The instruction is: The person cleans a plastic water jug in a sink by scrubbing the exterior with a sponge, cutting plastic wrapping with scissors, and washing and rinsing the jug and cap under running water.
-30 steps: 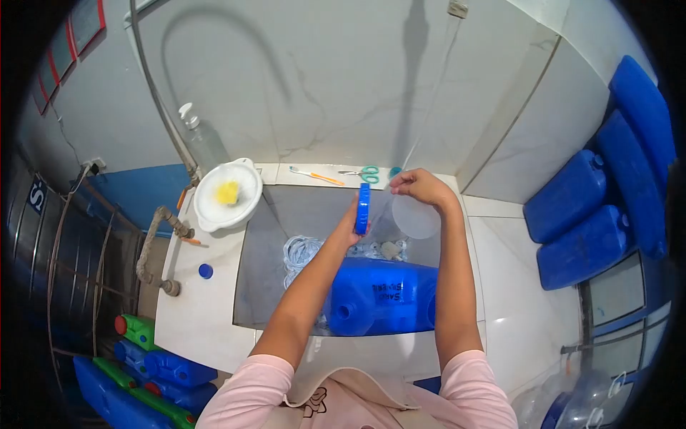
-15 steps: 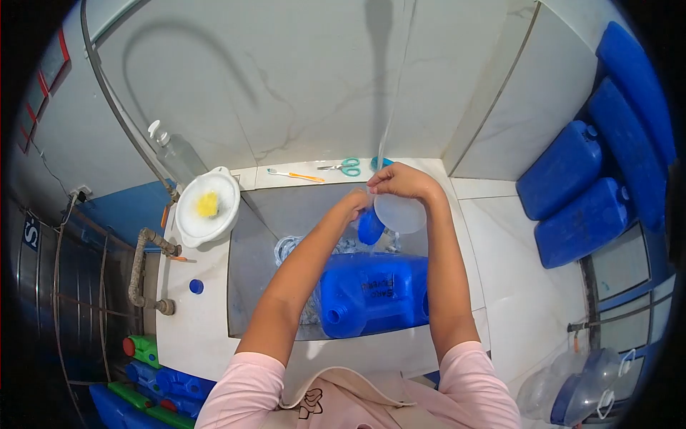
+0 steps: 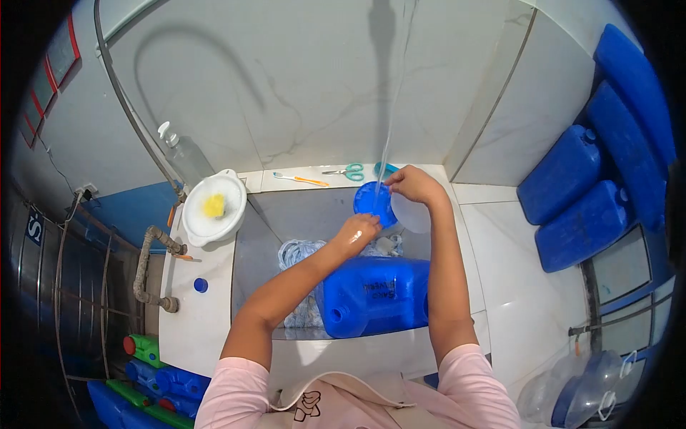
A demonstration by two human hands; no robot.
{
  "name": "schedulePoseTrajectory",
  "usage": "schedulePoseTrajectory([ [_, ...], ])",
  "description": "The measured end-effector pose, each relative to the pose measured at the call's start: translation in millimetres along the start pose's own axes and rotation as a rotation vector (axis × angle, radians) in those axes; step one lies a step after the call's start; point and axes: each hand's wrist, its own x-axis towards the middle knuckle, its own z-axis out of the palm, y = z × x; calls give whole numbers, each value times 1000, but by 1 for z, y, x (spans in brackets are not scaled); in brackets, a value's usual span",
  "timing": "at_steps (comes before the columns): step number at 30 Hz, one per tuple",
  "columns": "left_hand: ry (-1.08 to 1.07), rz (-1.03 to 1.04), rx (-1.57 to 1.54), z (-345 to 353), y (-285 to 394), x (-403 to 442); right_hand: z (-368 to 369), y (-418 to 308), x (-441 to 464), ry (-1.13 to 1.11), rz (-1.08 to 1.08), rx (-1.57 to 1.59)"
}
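A round blue lid [image 3: 374, 202] is under a thin stream of water above the sink [image 3: 271, 214], its hollow side facing up. My left hand [image 3: 357, 232] is closed on the lid's near edge. My right hand [image 3: 412, 184] pinches the rim of a clear plastic container [image 3: 412, 214], right beside the lid; the forearm partly covers the container. Below my hands a large blue jug [image 3: 375, 297] with black writing lies on its side in the sink, its mouth uncapped. Behind it are pale rings and clear pieces [image 3: 300, 252].
At the left, a white bowl [image 3: 232, 222] holds suds and a yellow sponge [image 3: 214, 206], near a pump bottle [image 3: 187, 161] and a blue cap [image 3: 201, 285]. A toothbrush [image 3: 304, 179] and scissors [image 3: 350, 171] lie behind the sink. Blue jugs [image 3: 561, 168] stand right.
The blue lid has turned from edge-on to face up under the water, and my left hand has moved to its near edge. My right hand still holds the clear container.
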Motion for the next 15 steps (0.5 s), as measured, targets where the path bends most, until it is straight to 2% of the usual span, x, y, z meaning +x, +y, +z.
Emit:
schedulePoseTrajectory([
  [2,385,147,15,12,-2,-4,2,0,-3,3,6,-21],
  [6,374,66,-44,-10,5,8,0,3,-7,41,36,-46],
  [8,243,-71,-116,-15,4,18,-3,4,-11,64,55,-49],
  [9,242,-69,-116,-15,3,23,-9,-1,-17,82,117,-32],
  [11,188,-211,-282,-14,1,35,-15,0,-24,104,183,-16],
  [12,188,-207,-283,-6,-1,43,-18,5,-26,170,178,-18],
  [14,352,-434,-510,13,-8,57,-20,14,-30,238,178,-19],
  [15,351,-430,-511,10,-11,61,-21,19,-31,342,176,38],
])
